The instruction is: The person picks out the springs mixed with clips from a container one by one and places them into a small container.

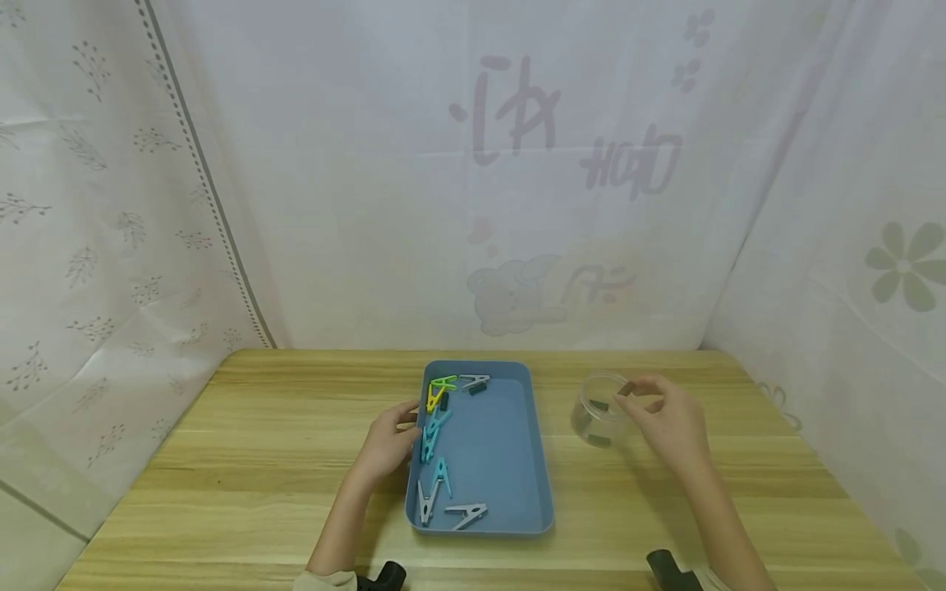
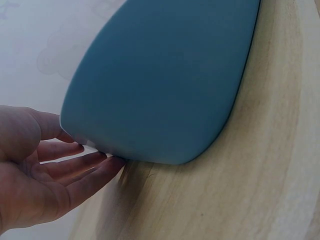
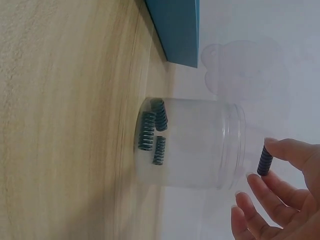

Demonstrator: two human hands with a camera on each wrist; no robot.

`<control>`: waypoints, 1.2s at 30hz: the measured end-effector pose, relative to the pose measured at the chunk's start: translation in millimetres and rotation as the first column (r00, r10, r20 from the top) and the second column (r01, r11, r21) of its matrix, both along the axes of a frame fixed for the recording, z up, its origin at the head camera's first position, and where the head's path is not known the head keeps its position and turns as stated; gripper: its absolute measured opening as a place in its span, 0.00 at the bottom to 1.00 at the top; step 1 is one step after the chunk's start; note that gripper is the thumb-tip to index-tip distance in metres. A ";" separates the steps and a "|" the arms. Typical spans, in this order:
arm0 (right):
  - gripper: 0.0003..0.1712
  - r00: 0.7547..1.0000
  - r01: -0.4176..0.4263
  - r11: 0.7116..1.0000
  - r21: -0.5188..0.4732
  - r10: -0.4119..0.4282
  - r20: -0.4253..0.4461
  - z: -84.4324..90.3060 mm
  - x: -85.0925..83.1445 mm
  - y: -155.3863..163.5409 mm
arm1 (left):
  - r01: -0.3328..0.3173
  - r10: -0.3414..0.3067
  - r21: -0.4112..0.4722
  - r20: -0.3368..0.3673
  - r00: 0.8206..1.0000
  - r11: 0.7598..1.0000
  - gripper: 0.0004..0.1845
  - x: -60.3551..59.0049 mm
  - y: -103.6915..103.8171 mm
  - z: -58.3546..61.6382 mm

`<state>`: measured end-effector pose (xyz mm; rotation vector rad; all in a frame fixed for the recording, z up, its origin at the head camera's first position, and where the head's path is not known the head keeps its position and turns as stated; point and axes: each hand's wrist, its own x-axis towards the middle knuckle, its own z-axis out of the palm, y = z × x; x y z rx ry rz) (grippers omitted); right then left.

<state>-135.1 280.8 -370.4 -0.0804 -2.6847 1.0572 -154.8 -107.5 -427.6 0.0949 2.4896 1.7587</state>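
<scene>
A tray (image 1: 510, 460) sits at the middle of the table (image 1: 244, 460), with clothes pegs (image 1: 436, 443) lying along its 9 o'clock side and two more at its 6 o'clock end. The left hand (image 1: 388, 443) rests against the tray's 9 o'clock wall. At 3 o'clock from the tray stands a jar (image 1: 594, 410) with springs (image 3: 152, 132) on its bottom. The right hand (image 1: 665, 419) is at the jar's 3 o'clock, pinching a spring (image 3: 265, 161) over its mouth.

A blue tray (image 1: 535, 460) holds yellow, green, teal and grey clothespins (image 1: 436, 447); dark springs (image 3: 151, 134) lie in a clear jar (image 3: 200, 142) (see-through plastic) on a pale wood-grain worktop (image 1: 244, 451), before white leaf-and-flower-patterned curtains (image 1: 96, 246)
</scene>
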 end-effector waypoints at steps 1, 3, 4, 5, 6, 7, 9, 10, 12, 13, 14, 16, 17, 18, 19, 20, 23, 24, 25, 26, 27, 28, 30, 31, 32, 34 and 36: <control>0.28 1.000 -0.001 1.000 0.002 0.001 0.000 -0.5 -0.1 0.2 | 0.000 0.000 0.000 0.000 1.000 1.000 0.28 0.0 0.0 -0.1; 0.28 1.000 -0.008 1.000 0.003 0.008 0.002 -1.3 -0.6 0.5 | 0.001 -0.001 0.001 -0.001 1.000 1.000 0.28 0.0 -0.1 -0.3; 0.28 1.000 -0.012 1.000 0.003 0.012 0.003 -1.7 -0.9 0.6 | 0.001 -0.001 0.001 0.000 1.000 1.000 0.28 0.0 -0.1 -0.3; 0.28 1.000 -0.015 1.000 0.005 0.015 0.005 -2.0 -1.3 0.7 | 0.001 -0.001 0.000 0.000 1.000 1.000 0.28 -0.1 -0.1 -0.4; 0.29 1.000 -0.019 1.000 0.005 0.019 0.006 -2.2 -1.8 0.7 | 0.001 -0.001 0.001 0.001 1.000 1.000 0.28 -0.2 0.0 -0.5; 0.29 1.000 -0.022 1.000 0.007 0.022 0.008 -2.4 -2.3 0.6 | 0.001 -0.001 0.002 0.002 1.000 1.000 0.28 -0.3 0.0 -0.5; 0.29 1.000 -0.025 1.000 0.013 0.025 0.008 -2.8 -3.6 0.5 | 0.000 0.000 0.003 0.005 1.000 1.000 0.28 -0.5 0.0 -0.7; 0.29 1.000 -0.027 1.000 0.016 0.027 0.009 -3.0 -4.2 0.5 | 0.000 0.000 0.003 0.006 1.000 1.000 0.28 -0.5 0.0 -0.7; 0.29 0.999 -0.033 0.999 0.028 0.033 0.011 -3.5 -5.6 0.9 | 0.000 0.000 0.003 0.007 1.000 1.000 0.28 -0.6 -0.1 -0.9; 0.29 0.999 -0.039 0.999 0.036 0.038 0.013 -3.7 -6.4 1.3 | 0.000 0.000 0.002 0.006 1.000 1.000 0.28 -0.5 -0.2 -0.8; 0.29 0.999 -0.043 0.998 0.038 0.043 0.016 -4.0 -7.0 1.6 | 0.000 0.000 0.001 0.007 1.000 1.000 0.28 -0.5 -0.3 -0.7; 0.29 0.998 -0.056 0.997 0.043 0.055 0.029 -4.6 -7.9 2.2 | -0.001 0.001 -0.002 0.007 1.000 1.000 0.28 -0.4 -0.3 -0.5; 0.28 0.997 -0.063 0.997 0.045 0.061 0.036 -4.9 -8.3 2.4 | -0.001 0.001 -0.003 0.008 1.000 1.000 0.28 -0.4 -0.4 -0.5; 0.28 0.997 -0.068 0.997 0.048 0.066 0.040 -5.2 -8.7 2.5 | -0.002 0.002 -0.004 0.009 1.000 1.000 0.28 -0.4 -0.4 -0.5; 0.27 0.996 -0.076 0.996 0.047 0.074 0.044 -5.5 -9.5 2.8 | -0.002 0.002 -0.004 0.010 1.000 1.000 0.28 -0.3 -0.4 -0.4; 0.27 0.996 -0.081 0.996 0.047 0.079 0.047 -5.7 -10.0 2.8 | -0.003 0.003 -0.004 0.011 1.000 1.000 0.28 -0.3 -0.4 -0.4; 0.26 0.995 -0.094 0.994 0.062 0.092 0.045 -6.9 -12.4 3.2 | -0.003 0.003 -0.003 0.010 1.000 1.000 0.28 -0.3 -0.3 -0.4; 0.26 0.995 -0.098 0.993 0.069 0.095 0.043 -7.4 -13.2 3.2 | -0.003 0.003 -0.003 0.010 1.000 1.000 0.28 -0.3 -0.3 -0.4; 0.26 0.994 -0.099 0.992 0.074 0.096 0.042 -8.0 -14.0 3.3 | -0.003 0.003 -0.003 0.010 1.000 1.000 0.28 -0.3 -0.3 -0.4; 0.26 0.994 -0.099 0.992 0.079 0.096 0.044 -8.6 -14.6 3.2 | -0.002 0.002 -0.004 0.010 1.000 1.000 0.28 -0.3 -0.3 -0.5; 0.26 0.994 -0.099 0.992 0.082 0.095 0.048 -9.2 -15.1 3.1 | -0.002 0.002 -0.004 0.011 1.000 1.000 0.28 -0.3 -0.4 -0.5; 0.26 0.994 -0.098 0.991 0.087 0.094 0.052 -9.6 -15.6 3.0 | -0.003 0.003 -0.005 0.011 1.000 1.000 0.28 -0.3 -0.4 -0.5; 0.27 0.994 -0.101 0.990 0.098 0.095 0.061 -9.9 -16.9 3.2 | -0.002 0.003 -0.004 0.013 1.000 1.000 0.28 -0.4 -0.5 -0.6; 0.26 0.993 -0.102 0.990 0.101 0.095 0.066 -9.9 -17.7 3.4 | -0.002 0.002 -0.004 0.013 1.000 1.000 0.28 -0.5 -0.5 -0.7; 0.27 0.993 -0.105 0.989 0.105 0.098 0.069 -9.7 -18.6 3.7 | -0.002 0.002 -0.003 0.013 1.000 1.000 0.28 -0.6 -0.5 -0.7; 0.26 0.991 -0.115 0.986 0.118 0.106 0.075 -8.7 -20.0 3.9 | -0.002 0.002 -0.002 0.013 1.000 1.000 0.28 -0.8 -0.7 -0.9; 0.23 0.990 -0.127 0.983 0.132 0.117 0.083 -7.4 -21.3 3.6 | -0.003 0.003 -0.003 0.013 1.000 1.000 0.28 -0.8 -0.8 -0.9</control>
